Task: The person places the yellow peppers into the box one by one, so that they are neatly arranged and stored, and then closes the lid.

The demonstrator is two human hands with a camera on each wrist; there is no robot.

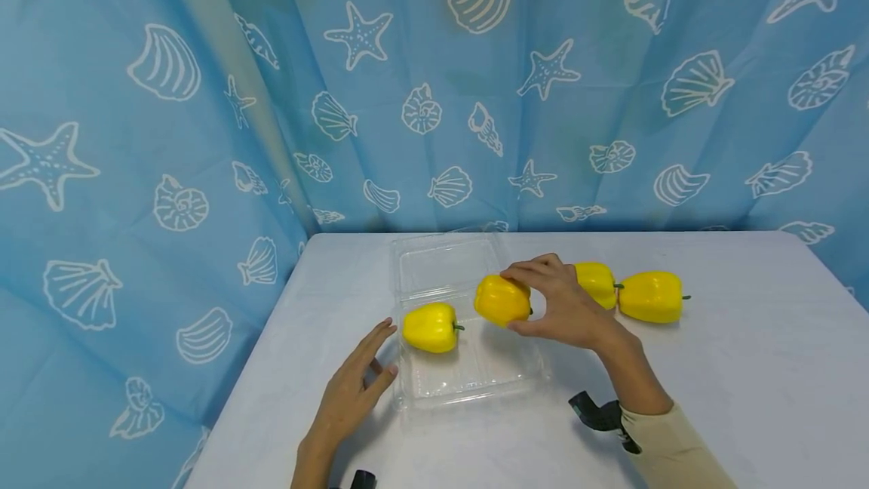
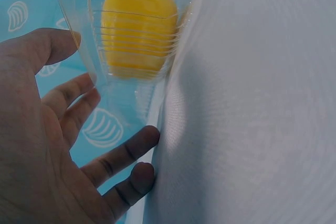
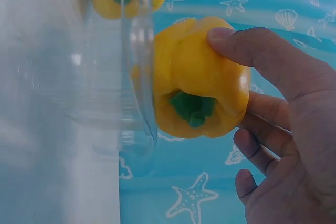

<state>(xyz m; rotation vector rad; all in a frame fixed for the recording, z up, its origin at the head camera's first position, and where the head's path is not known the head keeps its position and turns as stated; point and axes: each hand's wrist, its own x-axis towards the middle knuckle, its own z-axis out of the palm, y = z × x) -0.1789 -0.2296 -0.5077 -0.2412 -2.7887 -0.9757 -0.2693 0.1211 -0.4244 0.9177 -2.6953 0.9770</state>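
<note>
Thumb and fingers of my right hand [image 1: 566,304] grip a yellow bell pepper [image 1: 501,300] with a green stem, held over the right part of a clear plastic clamshell container [image 1: 468,376]. In the right wrist view that pepper [image 3: 199,77] overlaps the container's rim. Another yellow bell pepper [image 1: 431,327] lies inside the container on the left, its stem pointing right. My left hand [image 1: 349,387] is at the container's left side, fingers spread, with thumb and fingertips right at the wall in the left wrist view.
Two more yellow bell peppers, one partly behind my right hand [image 1: 595,283] and one beside it [image 1: 652,296], lie on the white table [image 1: 747,383]. The container's lid [image 1: 448,262] is folded back toward a blue curtain [image 1: 434,96] with shell prints.
</note>
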